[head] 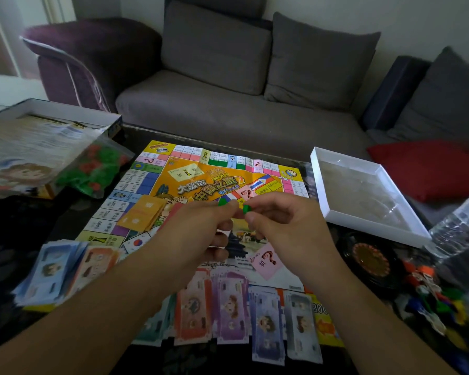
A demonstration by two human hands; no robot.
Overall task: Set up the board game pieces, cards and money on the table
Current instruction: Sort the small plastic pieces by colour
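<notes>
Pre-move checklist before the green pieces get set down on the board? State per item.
1. Left hand pinches a green piece: ok.
2. Right hand pinches a second green piece: ok.
3. Board lies unfolded on the table: ok.
4. The two pieces already separated: cannot tell.
5. Orange card stack sits on the board: ok.
6. Money laid in rows at the near edge: ok.

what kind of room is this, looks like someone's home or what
Most likely a home living room: a grey sofa with loose cushions and a red pillow sits behind a low dark table, where a board game sheet and play money are spread out.
</notes>
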